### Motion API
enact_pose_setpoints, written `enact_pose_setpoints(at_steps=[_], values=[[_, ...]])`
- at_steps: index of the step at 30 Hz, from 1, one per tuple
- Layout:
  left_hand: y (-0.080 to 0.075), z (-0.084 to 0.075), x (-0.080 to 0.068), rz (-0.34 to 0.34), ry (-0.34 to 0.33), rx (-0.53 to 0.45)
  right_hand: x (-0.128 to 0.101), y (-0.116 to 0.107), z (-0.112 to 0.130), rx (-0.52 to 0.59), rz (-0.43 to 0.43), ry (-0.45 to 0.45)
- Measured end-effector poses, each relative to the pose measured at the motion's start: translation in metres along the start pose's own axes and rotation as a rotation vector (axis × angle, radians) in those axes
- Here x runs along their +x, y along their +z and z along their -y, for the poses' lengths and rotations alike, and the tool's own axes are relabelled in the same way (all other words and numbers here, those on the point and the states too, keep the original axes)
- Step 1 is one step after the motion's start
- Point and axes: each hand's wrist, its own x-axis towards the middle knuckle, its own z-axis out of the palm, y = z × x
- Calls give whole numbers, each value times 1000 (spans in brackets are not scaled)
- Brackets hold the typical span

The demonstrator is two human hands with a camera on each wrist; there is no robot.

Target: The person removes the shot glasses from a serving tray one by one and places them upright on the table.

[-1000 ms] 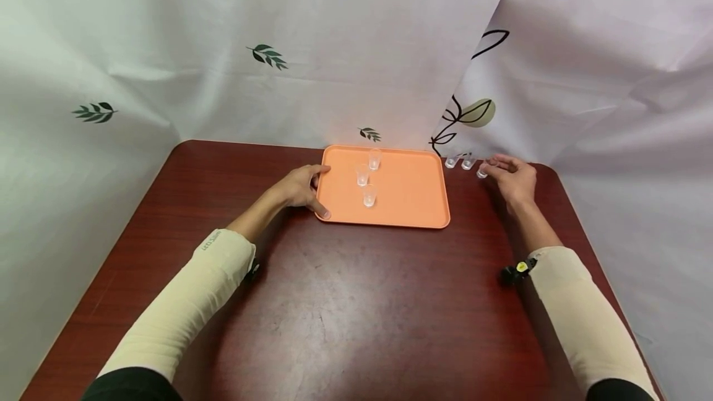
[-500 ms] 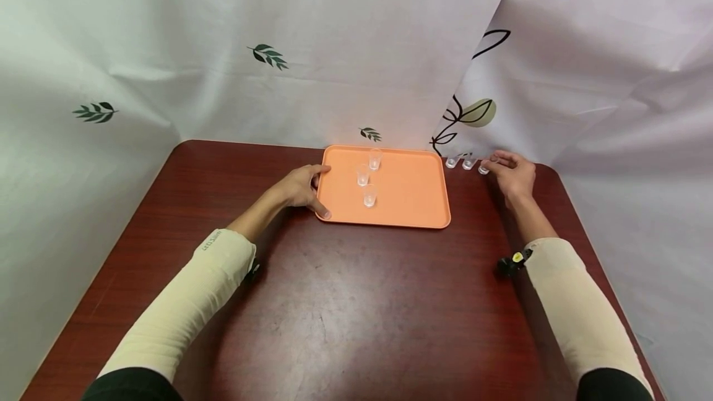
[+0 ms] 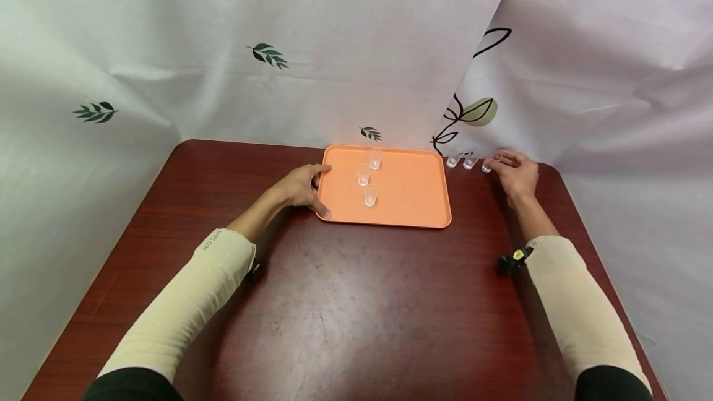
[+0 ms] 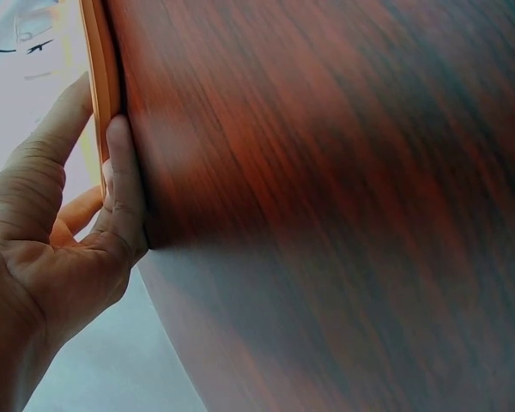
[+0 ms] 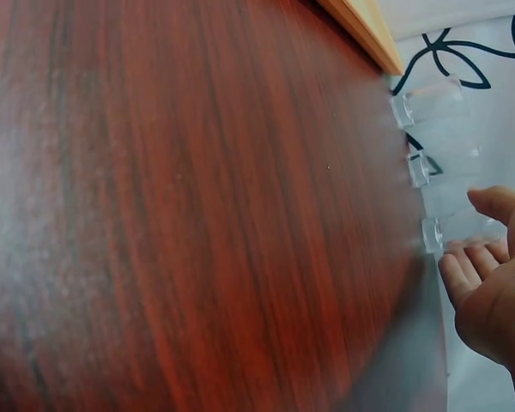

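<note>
My left hand (image 3: 298,187) grips the left side of an orange tray (image 3: 409,187), its thumb at the near corner and a finger at the rim farther back. The left wrist view shows the fingers around the tray's edge (image 4: 103,60). Three small clear cups stand upright on the tray's left half: a back one (image 3: 375,159), a middle one (image 3: 363,175) and a front one (image 3: 370,195). At the back right, my right hand (image 3: 517,177) holds another small clear cup (image 5: 433,233) between thumb and fingers, its base at the tabletop.
Two more clear cups, one close to the tray (image 3: 452,161) and one beside it (image 3: 470,161), stand in line with the held cup along the back edge of the dark red wooden table (image 3: 356,302). A white leaf-printed sheet (image 3: 312,98) hangs right behind the table.
My right hand has shifted the cup slightly back and to the right, into line with the two cups beside it. The left hand and tray have stayed in place.
</note>
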Motion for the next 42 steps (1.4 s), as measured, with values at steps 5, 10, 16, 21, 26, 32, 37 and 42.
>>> enact_pose_setpoints(at_steps=[5, 10, 16, 21, 26, 32, 37, 42], values=[[1, 11, 9, -7, 11, 13, -4, -3, -1, 24, 1, 16], [-2, 2, 0, 7, 7, -7, -8, -7, -2, 53, 4, 43], [-3, -3, -5, 2, 15, 1, -13, -14, -3, 90, 14, 60], [-1, -5, -5, 3, 13, -3, -20, -18, -2, 73, 15, 63], [-1, -5, -5, 0, 7, 5, -27, -23, -4, 80, 36, 64], [0, -4, -5, 1, 5, 12, -43, -26, -8, 49, 66, 28], [1, -4, -4, 14, -3, -9, -57, -19, -8, 36, 94, -27], [-1, -6, -6, 16, 0, -11, -69, -8, -5, 96, 145, -57]])
